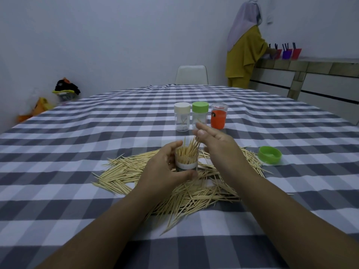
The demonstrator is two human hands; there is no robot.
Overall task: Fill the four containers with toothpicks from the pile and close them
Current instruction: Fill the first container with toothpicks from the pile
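The left hand wraps its fingers round the open jar, which stands upright on the pile of toothpicks. The right hand is just above and right of the jar mouth, and its fingertips seem to pinch a few sticks that stand up out of it. The sticks lean a bit right, so they likely need a push straight down, and the green lid lies nearer the right hand.

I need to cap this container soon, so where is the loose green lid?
The loose green lid lies open side up on the tablecloth, right of the toothpick pile, beyond the right hand.
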